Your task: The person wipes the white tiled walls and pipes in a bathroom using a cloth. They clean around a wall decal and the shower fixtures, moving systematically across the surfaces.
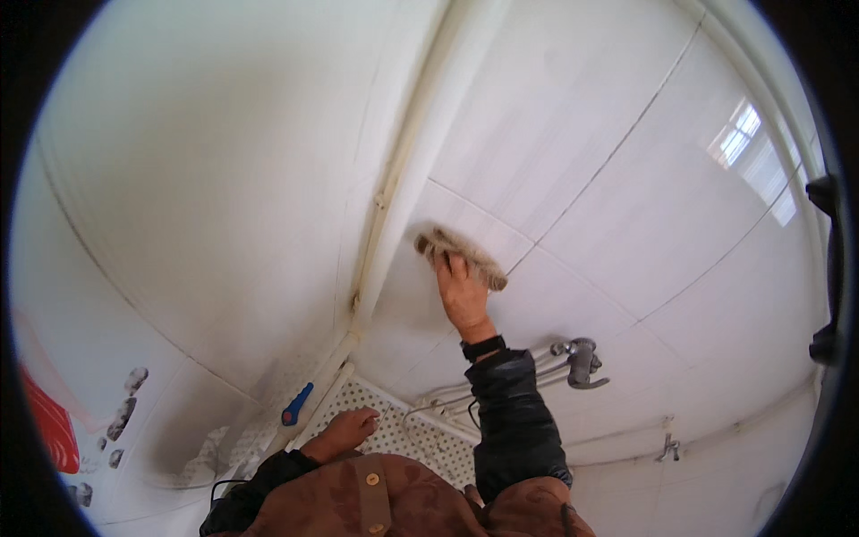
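Observation:
My right hand point(463, 292) is raised in front of me and holds a brown, fuzzy cloth point(470, 255) flat against the white tiled wall point(590, 221), just right of the corner pipe point(402, 161). A dark band circles that wrist, below which is a black sleeve. My left hand point(349, 429) hangs low by my body, fingers loosely curled, with nothing visible in it. Close to its left, a blue-handled tool point(296, 405) rests near the pale pipe that runs along the wall's base. What type of tool it is cannot be told.
A metal mixer tap point(582, 364) with pipes or a hose juts from the wall right of my forearm. Lower right is a small metal tap point(668, 448). Spotted floor tiles point(439, 446) lie below. A red object point(54, 429) and dark marks point(122, 417) show at left.

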Demonstrator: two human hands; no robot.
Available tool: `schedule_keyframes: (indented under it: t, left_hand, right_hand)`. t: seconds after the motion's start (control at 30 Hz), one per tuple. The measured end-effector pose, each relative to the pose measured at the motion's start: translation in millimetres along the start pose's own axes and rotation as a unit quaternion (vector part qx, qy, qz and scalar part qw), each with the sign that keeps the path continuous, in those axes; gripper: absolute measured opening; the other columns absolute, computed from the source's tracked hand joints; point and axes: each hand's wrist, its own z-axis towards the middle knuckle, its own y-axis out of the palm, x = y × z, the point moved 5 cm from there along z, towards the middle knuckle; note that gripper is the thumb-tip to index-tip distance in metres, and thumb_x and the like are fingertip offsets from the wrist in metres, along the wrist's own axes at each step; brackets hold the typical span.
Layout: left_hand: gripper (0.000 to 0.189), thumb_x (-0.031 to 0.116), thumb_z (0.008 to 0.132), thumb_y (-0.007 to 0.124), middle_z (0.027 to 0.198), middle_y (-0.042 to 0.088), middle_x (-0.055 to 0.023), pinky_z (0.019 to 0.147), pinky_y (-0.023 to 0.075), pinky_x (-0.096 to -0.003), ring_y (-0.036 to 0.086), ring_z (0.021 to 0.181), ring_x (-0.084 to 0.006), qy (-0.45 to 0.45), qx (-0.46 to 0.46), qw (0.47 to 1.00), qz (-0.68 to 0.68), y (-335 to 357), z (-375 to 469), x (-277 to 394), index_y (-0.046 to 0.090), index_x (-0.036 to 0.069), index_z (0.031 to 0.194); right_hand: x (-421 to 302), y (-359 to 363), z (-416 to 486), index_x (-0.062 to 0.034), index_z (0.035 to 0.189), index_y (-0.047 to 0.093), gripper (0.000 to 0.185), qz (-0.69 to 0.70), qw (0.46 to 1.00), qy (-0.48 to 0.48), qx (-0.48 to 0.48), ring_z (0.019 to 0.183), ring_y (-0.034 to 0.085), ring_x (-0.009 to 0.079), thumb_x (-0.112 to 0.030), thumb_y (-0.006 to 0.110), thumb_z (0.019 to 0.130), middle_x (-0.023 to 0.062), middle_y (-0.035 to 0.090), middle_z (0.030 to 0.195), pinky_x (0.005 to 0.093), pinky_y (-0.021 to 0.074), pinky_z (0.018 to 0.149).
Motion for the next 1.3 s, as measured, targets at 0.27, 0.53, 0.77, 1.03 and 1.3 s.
schedule_keyframes:
  t: [0.27, 0.53, 0.77, 1.03, 1.3]
  left_hand:
    - [0.032, 0.025, 0.096, 0.058, 0.097, 0.069, -0.02, 0.078, 0.0522, -0.0441, 0.067, 0.089, -0.0375, -0.012, 0.004, 1.0, 0.01, 7.6, -6.8, 10.0, 0.063, 0.002, 0.118]
    - [0.033, 0.027, 0.1, 0.053, 0.1, 0.068, -0.0199, 0.078, 0.0507, -0.0455, 0.065, 0.092, -0.0371, -0.055, -0.046, 0.997, 0.034, 30.6, 4.1, 23.1, 0.059, 0.004, 0.124]
    - [0.032, 0.024, 0.097, 0.056, 0.101, 0.068, -0.0187, 0.079, 0.0512, -0.0467, 0.065, 0.091, -0.0384, -0.063, -0.021, 0.995, 0.071, 41.8, 8.3, 26.7, 0.059, 0.005, 0.122]
    - [0.034, 0.023, 0.095, 0.058, 0.106, 0.069, -0.0197, 0.082, 0.0522, -0.044, 0.066, 0.098, -0.0376, -0.089, 0.031, 0.995, 0.041, 39.2, -11.5, 20.5, 0.061, 0.003, 0.123]
    - [0.034, 0.019, 0.098, 0.061, 0.111, 0.071, -0.0147, 0.085, 0.0539, -0.0381, 0.069, 0.1, -0.0283, -0.162, 0.031, 0.986, 0.005, 47.0, -21.5, 22.4, 0.06, 0.003, 0.128]
  right_hand:
    - [95.6, -61.0, -50.7, -0.0038, 0.118, 0.07, 0.031, -0.085, 0.979, 0.164, 0.089, 0.097, 0.062, 0.0357, 0.001, 0.066, 0.087, 0.0189, 0.064, 0.112, 0.0447, 0.0508, 0.081]
    - [92.7, -43.8, -112.0, -0.0086, 0.115, 0.072, 0.03, -0.125, 0.961, 0.237, 0.067, 0.093, 0.063, 0.0334, -0.002, 0.072, 0.087, 0.0184, 0.065, 0.107, 0.0405, 0.0529, 0.078]
    - [54.5, -11.4, -161.5, -0.0086, 0.116, 0.072, 0.032, 0.091, 0.957, 0.277, 0.01, 0.091, 0.062, 0.0329, -0.002, 0.074, 0.085, 0.0148, 0.061, 0.101, 0.04, 0.0523, 0.074]
    - [123.9, -32.2, -146.9, -0.0022, 0.111, 0.073, 0.021, 0.313, 0.792, 0.515, 0.096, 0.095, 0.063, 0.0306, -0.011, 0.068, 0.093, 0.0161, 0.068, 0.102, 0.0382, 0.0506, 0.081]
    - [35.8, 18.9, -237.5, -0.012, 0.101, 0.075, 0.027, 0.017, 0.956, 0.29, -0.038, 0.085, 0.06, 0.0341, -0.003, 0.072, 0.076, 0.0106, 0.06, 0.09, 0.0432, 0.0485, 0.072]
